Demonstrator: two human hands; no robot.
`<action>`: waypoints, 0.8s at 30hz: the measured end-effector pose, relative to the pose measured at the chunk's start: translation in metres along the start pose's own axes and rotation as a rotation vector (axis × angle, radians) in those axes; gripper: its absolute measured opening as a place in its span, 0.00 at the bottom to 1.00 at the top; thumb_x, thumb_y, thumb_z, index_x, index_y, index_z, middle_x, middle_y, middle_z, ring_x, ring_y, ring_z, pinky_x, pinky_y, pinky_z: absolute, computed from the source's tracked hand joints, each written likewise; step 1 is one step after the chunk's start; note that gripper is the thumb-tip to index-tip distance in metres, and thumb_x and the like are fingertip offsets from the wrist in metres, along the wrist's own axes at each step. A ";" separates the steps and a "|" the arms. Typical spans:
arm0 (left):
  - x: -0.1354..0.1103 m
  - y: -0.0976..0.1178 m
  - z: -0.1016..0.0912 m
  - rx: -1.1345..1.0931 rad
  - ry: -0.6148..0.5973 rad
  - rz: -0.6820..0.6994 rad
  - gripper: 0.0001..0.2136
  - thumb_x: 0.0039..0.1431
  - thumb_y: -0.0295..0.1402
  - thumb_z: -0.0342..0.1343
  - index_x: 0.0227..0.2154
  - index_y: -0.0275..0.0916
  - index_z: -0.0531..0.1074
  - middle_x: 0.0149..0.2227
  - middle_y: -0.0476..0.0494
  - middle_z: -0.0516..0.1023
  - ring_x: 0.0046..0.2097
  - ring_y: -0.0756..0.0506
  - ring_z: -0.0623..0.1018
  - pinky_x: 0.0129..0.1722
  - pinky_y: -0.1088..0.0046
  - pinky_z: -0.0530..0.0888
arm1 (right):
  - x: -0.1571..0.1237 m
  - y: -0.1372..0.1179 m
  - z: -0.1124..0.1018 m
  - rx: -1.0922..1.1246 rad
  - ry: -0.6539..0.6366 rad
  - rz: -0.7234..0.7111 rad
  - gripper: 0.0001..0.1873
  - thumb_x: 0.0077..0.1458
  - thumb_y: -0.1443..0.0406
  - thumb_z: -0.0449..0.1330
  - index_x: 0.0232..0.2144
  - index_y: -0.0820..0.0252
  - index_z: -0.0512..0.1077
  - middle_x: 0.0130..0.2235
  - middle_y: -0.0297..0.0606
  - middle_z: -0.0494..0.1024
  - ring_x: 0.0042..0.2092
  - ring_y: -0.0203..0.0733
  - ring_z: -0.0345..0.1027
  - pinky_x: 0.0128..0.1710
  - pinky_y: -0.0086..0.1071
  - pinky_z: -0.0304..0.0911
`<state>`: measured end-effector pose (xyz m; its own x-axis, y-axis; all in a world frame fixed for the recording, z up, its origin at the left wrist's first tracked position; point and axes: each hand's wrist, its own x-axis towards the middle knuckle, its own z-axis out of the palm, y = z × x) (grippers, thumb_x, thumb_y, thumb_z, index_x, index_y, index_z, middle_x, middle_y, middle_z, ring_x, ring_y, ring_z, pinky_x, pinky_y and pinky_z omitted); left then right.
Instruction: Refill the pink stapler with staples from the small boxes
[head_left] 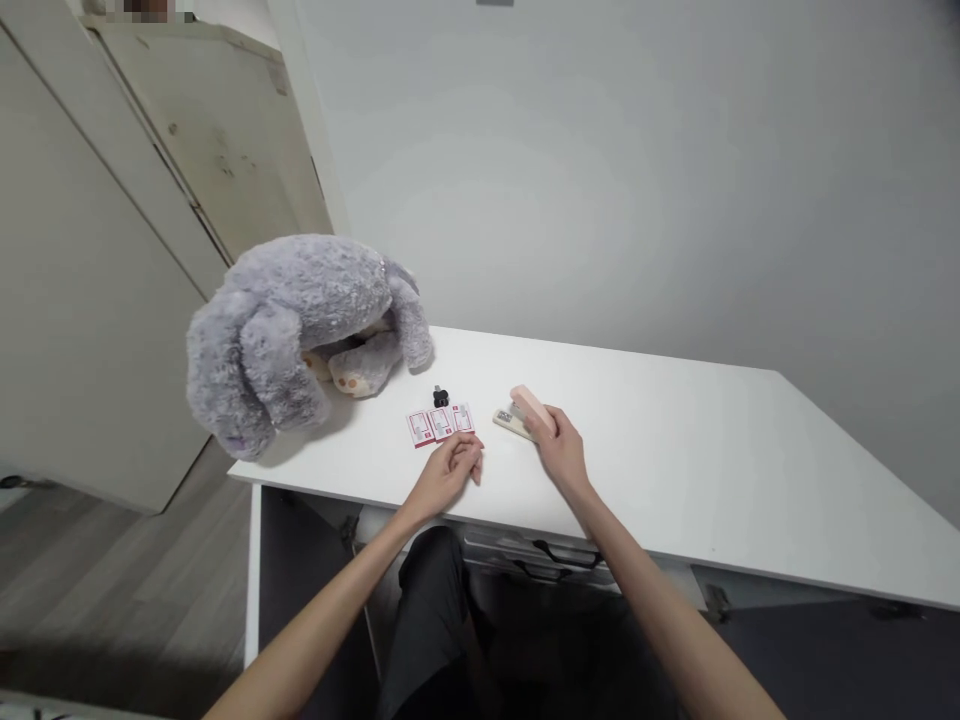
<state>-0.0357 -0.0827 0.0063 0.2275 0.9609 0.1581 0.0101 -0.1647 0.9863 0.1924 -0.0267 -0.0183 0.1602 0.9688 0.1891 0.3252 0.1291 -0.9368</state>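
My right hand [564, 452] is closed around a stapler [533, 408] with a pink top arm and a cream base. The top arm is lifted away from the base at the front end. My left hand [448, 472] rests low over the table, fingers curled inward. Whatever may be in those fingers is hidden. Just beyond them lie several small red-and-white boxes [441, 424] in a row. A small black object with a metal tip [441, 397] sits behind the boxes.
A large grey-purple plush toy [315, 290] sits on the left end of the white table [675, 450]. Behind the table stands a plain wall [600, 180]. Below the front edge are black drawer handles [566, 555] and open cabinet doors [825, 640].
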 end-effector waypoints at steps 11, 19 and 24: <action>-0.003 -0.010 0.003 -0.107 0.135 -0.028 0.24 0.63 0.55 0.65 0.44 0.38 0.70 0.36 0.44 0.81 0.36 0.47 0.83 0.44 0.66 0.78 | 0.021 -0.009 0.069 0.202 -0.036 -0.117 0.35 0.64 0.44 0.61 0.64 0.60 0.70 0.66 0.55 0.73 0.66 0.55 0.69 0.66 0.50 0.65; 0.007 -0.005 0.023 -0.201 0.212 -0.116 0.29 0.56 0.57 0.69 0.47 0.38 0.70 0.40 0.38 0.87 0.42 0.41 0.86 0.50 0.61 0.79 | -0.056 -0.014 0.008 0.221 -0.254 -0.256 0.22 0.64 0.53 0.67 0.56 0.53 0.78 0.57 0.48 0.79 0.54 0.51 0.77 0.51 0.43 0.76; 0.008 -0.002 0.044 -0.134 0.169 -0.183 0.29 0.57 0.55 0.69 0.50 0.39 0.70 0.38 0.38 0.87 0.43 0.40 0.86 0.50 0.62 0.77 | -0.056 -0.023 -0.003 0.226 -0.279 -0.276 0.19 0.63 0.54 0.68 0.54 0.52 0.81 0.52 0.46 0.81 0.47 0.48 0.78 0.43 0.40 0.76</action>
<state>0.0095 -0.0842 0.0030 0.0678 0.9973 -0.0287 -0.0952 0.0351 0.9948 0.1791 -0.0845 -0.0060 -0.1714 0.9075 0.3835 0.1034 0.4037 -0.9090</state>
